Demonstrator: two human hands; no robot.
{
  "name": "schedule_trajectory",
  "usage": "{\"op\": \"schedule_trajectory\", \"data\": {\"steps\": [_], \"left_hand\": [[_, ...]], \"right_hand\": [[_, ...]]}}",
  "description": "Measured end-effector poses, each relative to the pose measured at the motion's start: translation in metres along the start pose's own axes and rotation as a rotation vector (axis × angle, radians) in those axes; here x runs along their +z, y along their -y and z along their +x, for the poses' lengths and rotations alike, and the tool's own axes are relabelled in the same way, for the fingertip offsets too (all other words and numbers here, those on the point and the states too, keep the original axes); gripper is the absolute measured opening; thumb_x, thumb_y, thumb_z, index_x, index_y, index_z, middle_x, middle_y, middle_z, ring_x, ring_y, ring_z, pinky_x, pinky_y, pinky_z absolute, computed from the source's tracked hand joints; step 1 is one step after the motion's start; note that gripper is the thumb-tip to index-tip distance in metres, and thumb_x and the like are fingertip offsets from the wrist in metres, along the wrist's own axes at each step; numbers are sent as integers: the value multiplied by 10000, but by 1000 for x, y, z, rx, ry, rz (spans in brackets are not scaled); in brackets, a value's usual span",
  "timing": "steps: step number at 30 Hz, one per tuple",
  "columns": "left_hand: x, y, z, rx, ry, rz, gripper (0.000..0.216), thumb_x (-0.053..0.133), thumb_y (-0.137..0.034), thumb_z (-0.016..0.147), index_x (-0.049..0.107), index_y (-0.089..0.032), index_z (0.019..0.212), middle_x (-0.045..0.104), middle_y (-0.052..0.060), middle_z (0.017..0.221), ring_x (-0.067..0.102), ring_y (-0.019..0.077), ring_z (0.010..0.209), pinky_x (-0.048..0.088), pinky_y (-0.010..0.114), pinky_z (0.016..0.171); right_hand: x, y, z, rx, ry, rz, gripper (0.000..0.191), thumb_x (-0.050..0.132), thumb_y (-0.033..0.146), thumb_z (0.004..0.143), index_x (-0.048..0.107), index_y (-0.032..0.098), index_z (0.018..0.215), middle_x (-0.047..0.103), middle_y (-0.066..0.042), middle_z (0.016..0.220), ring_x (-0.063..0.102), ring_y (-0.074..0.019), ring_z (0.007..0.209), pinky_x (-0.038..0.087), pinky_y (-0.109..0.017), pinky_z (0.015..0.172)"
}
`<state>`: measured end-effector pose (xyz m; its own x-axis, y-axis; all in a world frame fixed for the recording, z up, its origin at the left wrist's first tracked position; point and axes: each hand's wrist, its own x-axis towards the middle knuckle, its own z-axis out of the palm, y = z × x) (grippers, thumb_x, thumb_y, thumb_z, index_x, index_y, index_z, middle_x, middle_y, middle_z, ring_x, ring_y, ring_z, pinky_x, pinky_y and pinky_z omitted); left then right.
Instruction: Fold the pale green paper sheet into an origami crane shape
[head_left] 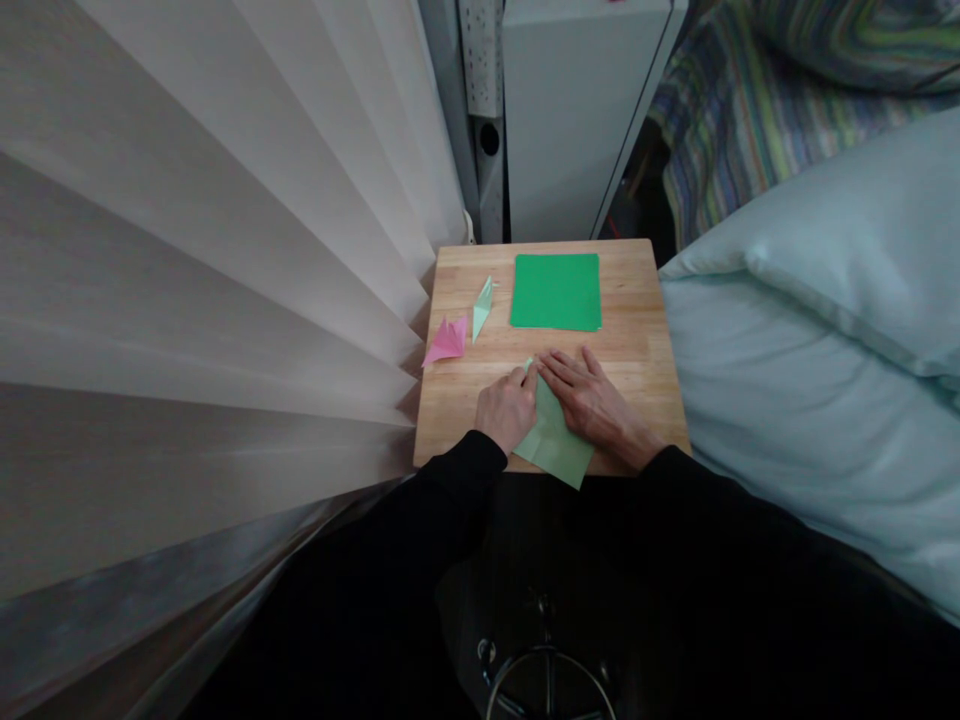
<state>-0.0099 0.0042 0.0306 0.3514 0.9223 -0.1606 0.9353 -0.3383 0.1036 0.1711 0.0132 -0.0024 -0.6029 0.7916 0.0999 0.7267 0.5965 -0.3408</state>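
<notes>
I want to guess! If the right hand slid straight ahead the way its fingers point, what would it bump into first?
Probably the left hand. The right hand lies flat on the light green paper, fingers pointing up-left, their tips almost touching the left hand's fingertips.

On the table, your hands press a folded sheet at the near edge; a paper stack lies behind it, two folded figures to its left.

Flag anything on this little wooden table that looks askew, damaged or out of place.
Little stands out. The light green sheet under the left hand and right hand lies at an angle, its corner past the wooden table edge. The dark green stack lies square; nothing looks torn or spilled.
</notes>
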Motion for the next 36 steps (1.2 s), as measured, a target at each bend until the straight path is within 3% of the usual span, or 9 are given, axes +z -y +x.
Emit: {"op": "schedule_trajectory", "data": {"steps": [23, 36], "left_hand": [[0, -3, 2, 12, 33, 49, 557, 381, -120, 1016, 383, -46, 1568, 667, 173, 1238, 698, 261, 1064, 585, 348, 778], [-2, -5, 3, -76, 39, 49, 556, 405, -122, 1008, 368, -18, 1553, 650, 201, 1268, 717, 248, 1048, 576, 303, 784]], "right_hand": [[-2, 4, 2, 7, 11, -8, 671, 429, 22, 889, 463, 93, 1555, 486, -162, 1605, 390, -323, 1532, 203, -671, 1257], [-6, 4, 2, 10, 9, -17, 598, 434, 35, 914, 533, 96, 1500, 492, -166, 1601, 417, -316, 1517, 221, -653, 1256]]}}
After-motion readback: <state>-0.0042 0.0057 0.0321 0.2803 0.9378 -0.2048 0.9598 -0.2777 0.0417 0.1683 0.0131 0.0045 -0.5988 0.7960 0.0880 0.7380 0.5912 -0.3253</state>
